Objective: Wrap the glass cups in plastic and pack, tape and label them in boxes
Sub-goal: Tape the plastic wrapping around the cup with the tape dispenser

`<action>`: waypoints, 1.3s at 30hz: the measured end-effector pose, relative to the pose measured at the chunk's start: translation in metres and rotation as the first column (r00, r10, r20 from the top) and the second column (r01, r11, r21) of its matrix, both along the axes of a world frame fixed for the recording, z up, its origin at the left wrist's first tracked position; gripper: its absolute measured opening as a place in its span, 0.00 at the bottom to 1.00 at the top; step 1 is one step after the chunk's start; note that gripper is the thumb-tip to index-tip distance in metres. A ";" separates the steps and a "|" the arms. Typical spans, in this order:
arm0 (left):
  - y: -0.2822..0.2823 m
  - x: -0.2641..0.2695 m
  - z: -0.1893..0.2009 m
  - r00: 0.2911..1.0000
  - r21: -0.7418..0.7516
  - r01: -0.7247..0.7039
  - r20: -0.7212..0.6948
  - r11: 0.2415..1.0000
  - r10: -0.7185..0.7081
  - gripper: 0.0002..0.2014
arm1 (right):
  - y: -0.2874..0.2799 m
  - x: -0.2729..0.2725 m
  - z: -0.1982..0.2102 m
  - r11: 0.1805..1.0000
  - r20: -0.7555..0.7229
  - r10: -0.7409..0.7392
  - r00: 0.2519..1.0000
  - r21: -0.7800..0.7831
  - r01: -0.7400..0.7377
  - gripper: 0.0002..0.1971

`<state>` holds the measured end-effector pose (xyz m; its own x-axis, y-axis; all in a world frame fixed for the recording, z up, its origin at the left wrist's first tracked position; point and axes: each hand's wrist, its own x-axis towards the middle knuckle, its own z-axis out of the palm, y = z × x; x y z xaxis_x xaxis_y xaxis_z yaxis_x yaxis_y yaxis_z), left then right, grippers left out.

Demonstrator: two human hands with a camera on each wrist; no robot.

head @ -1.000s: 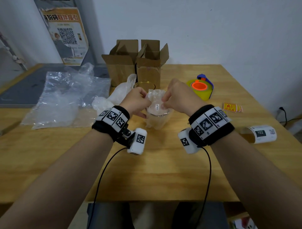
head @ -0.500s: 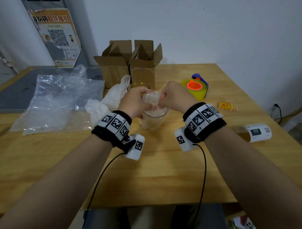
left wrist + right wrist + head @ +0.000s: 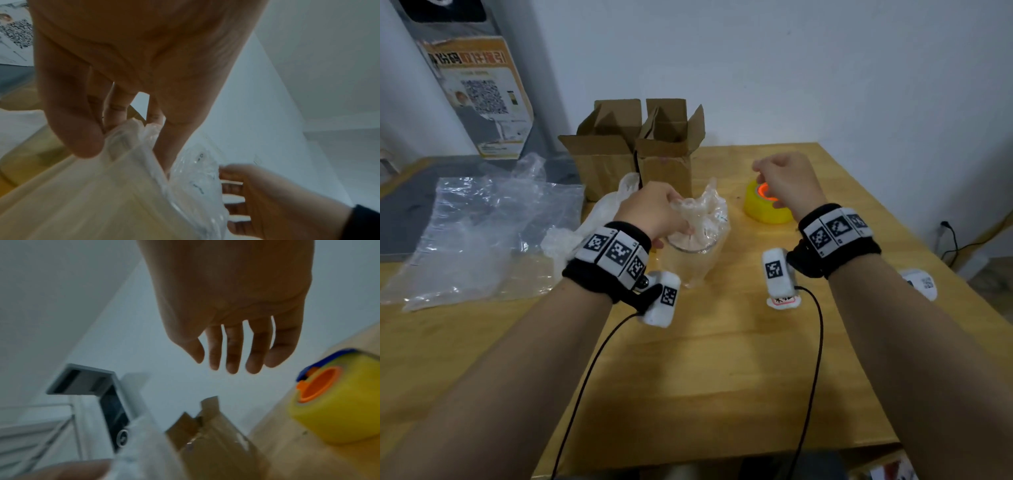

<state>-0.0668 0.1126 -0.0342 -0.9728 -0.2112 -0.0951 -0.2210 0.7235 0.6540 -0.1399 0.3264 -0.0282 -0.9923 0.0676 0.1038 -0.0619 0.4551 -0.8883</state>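
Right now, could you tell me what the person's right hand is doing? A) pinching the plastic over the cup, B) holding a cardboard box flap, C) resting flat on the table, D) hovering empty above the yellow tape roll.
D: the right hand hangs with loose, empty fingers above the yellow tape roll, while only the left hand pinches the plastic gathered over the glass cup.

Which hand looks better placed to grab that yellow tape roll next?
The right hand. It is free, fingers loosely open, hovering just over the yellow tape roll. The left hand is busy pinching the gathered plastic wrap over the glass cup.
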 end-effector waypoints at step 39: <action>0.014 0.018 -0.014 0.982 0.120 -0.017 -0.184 0.993 0.039 0.19 | 0.046 -0.019 -0.027 0.951 0.058 -0.201 0.978 -0.228 0.209 0.15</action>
<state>-0.0485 0.1268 -0.0480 -0.9698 -0.2364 0.0606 -0.1068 0.6342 0.7657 -0.1588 0.3722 -0.0557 -0.9572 0.2880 0.0284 0.0423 0.2366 -0.9707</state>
